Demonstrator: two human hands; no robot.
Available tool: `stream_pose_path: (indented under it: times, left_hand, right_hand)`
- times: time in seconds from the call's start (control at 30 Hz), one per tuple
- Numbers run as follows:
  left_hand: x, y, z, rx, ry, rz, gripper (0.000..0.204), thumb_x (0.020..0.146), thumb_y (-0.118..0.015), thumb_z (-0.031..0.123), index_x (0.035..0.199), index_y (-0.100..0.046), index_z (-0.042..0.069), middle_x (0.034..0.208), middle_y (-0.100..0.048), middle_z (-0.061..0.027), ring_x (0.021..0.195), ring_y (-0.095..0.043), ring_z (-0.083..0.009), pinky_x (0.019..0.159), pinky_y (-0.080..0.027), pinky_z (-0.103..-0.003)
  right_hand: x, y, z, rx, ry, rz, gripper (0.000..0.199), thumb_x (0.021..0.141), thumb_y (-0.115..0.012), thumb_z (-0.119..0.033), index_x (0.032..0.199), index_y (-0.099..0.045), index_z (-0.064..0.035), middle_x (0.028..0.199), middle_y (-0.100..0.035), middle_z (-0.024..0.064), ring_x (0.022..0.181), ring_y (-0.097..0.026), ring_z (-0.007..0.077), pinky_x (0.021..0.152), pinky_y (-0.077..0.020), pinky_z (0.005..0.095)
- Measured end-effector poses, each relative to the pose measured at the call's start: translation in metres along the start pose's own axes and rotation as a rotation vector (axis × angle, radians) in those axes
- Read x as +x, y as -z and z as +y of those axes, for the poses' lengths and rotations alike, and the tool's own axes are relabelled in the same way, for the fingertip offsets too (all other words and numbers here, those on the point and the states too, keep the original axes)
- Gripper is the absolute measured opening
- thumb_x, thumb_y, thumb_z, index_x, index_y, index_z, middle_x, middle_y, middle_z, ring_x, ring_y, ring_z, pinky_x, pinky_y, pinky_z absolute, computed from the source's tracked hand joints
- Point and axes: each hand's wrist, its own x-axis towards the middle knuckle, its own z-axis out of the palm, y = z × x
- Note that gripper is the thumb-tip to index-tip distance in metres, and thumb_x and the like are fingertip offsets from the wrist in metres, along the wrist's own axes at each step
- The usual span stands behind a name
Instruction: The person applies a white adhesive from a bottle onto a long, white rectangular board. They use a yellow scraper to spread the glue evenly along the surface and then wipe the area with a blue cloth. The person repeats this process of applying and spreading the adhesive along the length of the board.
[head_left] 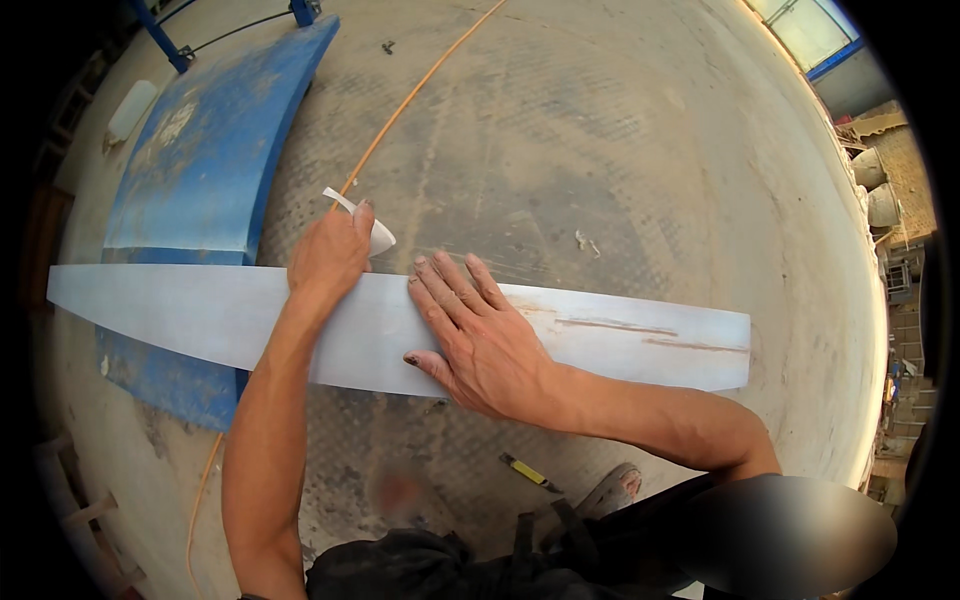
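Observation:
A long, pale panel lies crosswise in front of me, tapering toward its left end. Two narrow brownish marks run along its right part. At the panel's far edge, left of the middle, my left hand is closed on a thin, curled white strip, whose ends stick out past the fingers. I cannot tell whether the strip is paper or plastic. My right hand rests flat on the panel near its middle, fingers stretched out and slightly spread, holding nothing.
Under the panel's left part stands a blue, dusty sloping platform. An orange cable crosses the dusty floor. A yellow utility knife lies by my foot. A small white scrap lies beyond the panel. Buckets stand far right.

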Motion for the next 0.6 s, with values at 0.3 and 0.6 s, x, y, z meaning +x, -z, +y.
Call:
stream_pose_path:
  times: [0.3, 0.6]
  left_hand:
    - [0.0, 0.0, 0.0, -0.039, 0.01, -0.033, 0.064, 0.106, -0.037, 0.047, 0.078, -0.074, 0.002, 0.063, -0.069, -0.0099, 0.074, -0.069, -0.0346, 0.079, -0.052, -0.047]
    - [0.004, -0.002, -0.007, -0.051, -0.061, 0.011, 0.063, 0.106, -0.039, 0.045, 0.081, -0.074, -0.001, 0.063, -0.069, -0.0128, 0.069, -0.071, -0.0327, 0.073, -0.054, -0.047]
  right_hand:
    - [-0.041, 0.029, 0.025, -0.116, 0.004, -0.17, 0.072, 0.102, -0.053, -0.047, 0.148, -0.042, 0.0077, 0.158, -0.041, 0.0216, 0.152, -0.031, 0.0357, 0.126, -0.0188, 0.0512]
    - [-0.021, 0.002, -0.022, 0.046, 0.042, -0.116, 0.078, 0.102, -0.055, -0.046, 0.15, -0.034, 0.0107, 0.157, -0.038, 0.0286, 0.149, -0.033, 0.0416, 0.125, -0.0226, 0.0512]
